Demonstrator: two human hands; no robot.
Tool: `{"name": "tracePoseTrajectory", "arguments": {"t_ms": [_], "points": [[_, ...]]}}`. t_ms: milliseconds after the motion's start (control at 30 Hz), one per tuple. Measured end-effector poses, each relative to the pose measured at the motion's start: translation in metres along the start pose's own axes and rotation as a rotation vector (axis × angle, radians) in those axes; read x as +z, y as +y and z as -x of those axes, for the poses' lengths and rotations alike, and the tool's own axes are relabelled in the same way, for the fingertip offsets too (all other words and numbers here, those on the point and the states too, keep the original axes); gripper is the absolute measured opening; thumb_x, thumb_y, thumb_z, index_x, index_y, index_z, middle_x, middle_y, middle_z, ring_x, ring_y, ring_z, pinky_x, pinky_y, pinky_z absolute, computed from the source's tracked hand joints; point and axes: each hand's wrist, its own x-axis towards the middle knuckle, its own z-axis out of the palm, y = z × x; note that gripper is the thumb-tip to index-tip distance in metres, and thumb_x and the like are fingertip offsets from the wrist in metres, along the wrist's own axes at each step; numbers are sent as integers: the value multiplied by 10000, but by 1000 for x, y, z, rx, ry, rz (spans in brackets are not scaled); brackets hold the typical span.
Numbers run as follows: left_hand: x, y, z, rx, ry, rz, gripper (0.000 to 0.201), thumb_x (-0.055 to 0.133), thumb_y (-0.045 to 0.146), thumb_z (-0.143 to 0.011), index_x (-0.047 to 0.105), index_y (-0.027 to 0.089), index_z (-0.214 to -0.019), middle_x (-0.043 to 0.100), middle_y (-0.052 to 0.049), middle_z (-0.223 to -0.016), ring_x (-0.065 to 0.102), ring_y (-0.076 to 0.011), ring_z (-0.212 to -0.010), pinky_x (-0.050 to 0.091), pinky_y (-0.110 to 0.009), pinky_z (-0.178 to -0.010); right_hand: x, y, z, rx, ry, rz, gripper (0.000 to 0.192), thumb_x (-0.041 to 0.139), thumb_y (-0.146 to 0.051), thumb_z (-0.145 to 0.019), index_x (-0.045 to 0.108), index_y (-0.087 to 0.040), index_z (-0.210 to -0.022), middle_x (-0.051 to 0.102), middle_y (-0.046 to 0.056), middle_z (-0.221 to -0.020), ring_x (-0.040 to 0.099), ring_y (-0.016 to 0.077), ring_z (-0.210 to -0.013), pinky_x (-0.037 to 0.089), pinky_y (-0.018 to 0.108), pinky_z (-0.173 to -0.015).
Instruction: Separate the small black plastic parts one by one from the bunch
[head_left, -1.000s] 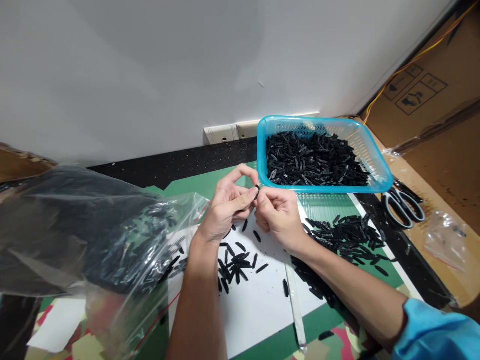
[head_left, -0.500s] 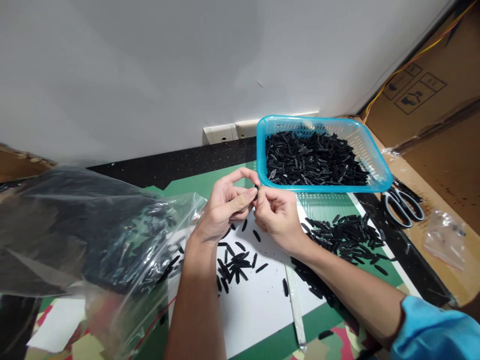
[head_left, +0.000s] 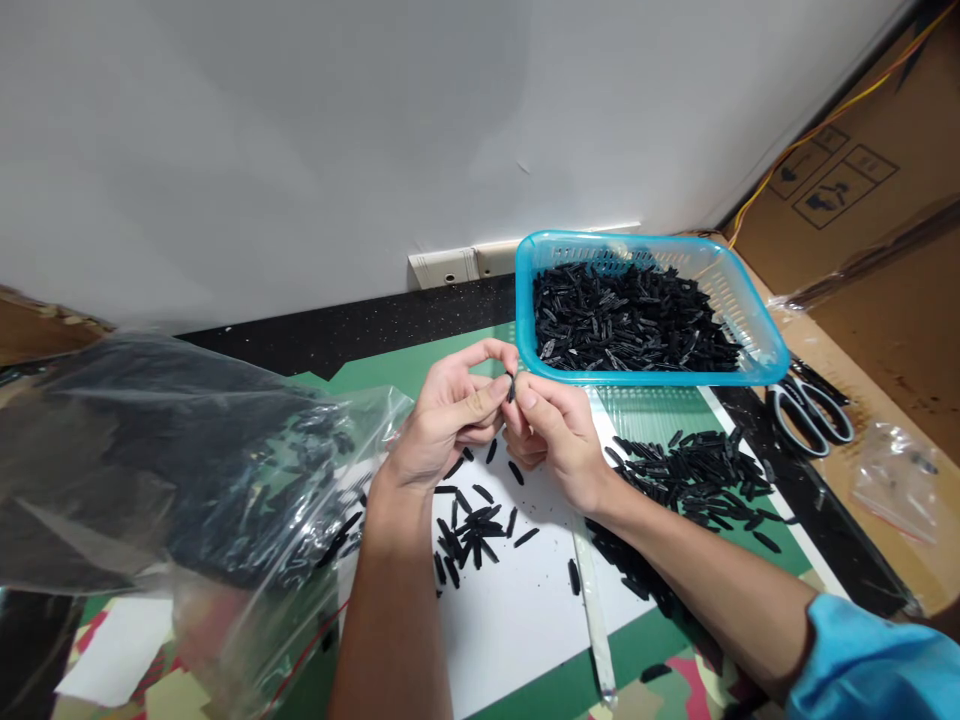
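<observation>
Between the thumb and fingertips of my left hand (head_left: 461,400) a small black oblong piece (head_left: 511,388) stands on edge. My right hand (head_left: 559,430) is closed in a pinch against the right side of that piece, its thumb and index fingertip touching it. Beneath my hands a loose cluster of the same black pieces (head_left: 472,535) lies on a white sheet (head_left: 517,625). A denser heap of them (head_left: 682,475) is to the right, on the green mat (head_left: 780,575). What the fingers cover on the held piece is hidden.
A blue-rimmed plastic basket (head_left: 652,378) full of black pieces stands at the back right. Scissors (head_left: 808,415) and a small clear bag (head_left: 896,480) lie beyond it. A large clear zip bag (head_left: 247,480) occupies the left. A pale strip (head_left: 594,620) divides the sheet from more pieces.
The fingers of my right hand have shifted slightly on the piece, with the thumb now stretched straighter. The held piece has turned a little and looks narrower. The loose pieces lie as before.
</observation>
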Motion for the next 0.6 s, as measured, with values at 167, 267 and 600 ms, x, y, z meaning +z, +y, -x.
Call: {"name": "tracePoseTrajectory", "arguments": {"t_ms": [167, 267, 600], "points": [[-1, 1, 1, 8, -11, 1, 246, 869, 315, -967, 659, 194, -1008, 500, 78, -542, 154, -21, -439, 169, -123, -402, 1, -3, 0, 27, -4, -17, 507, 664, -546, -1116, 550, -224, -741, 366, -99, -577, 290, 87, -478, 237, 236, -452], [-1, 1, 1, 9, -15, 0, 248, 863, 318, -973, 653, 192, -1012, 571, 48, -549, 162, -20, -432, 164, -127, -400, 3, -5, -1, 41, -9, -29, 516, 680, -568, -1098, 545, -225, -737, 363, -103, -573, 286, 82, -468, 241, 229, -442], [-4, -1, 1, 10, -20, -22, 295, 897, 339, -942, 642, 212, -1016, 489, 90, -564, 147, -24, -446, 158, -128, -413, 2, -4, -4, 80, -22, -44, 551, 719, -648, -1044, 497, -242, -745, 380, -115, -560, 276, 67, -438, 264, 201, -402]]}}
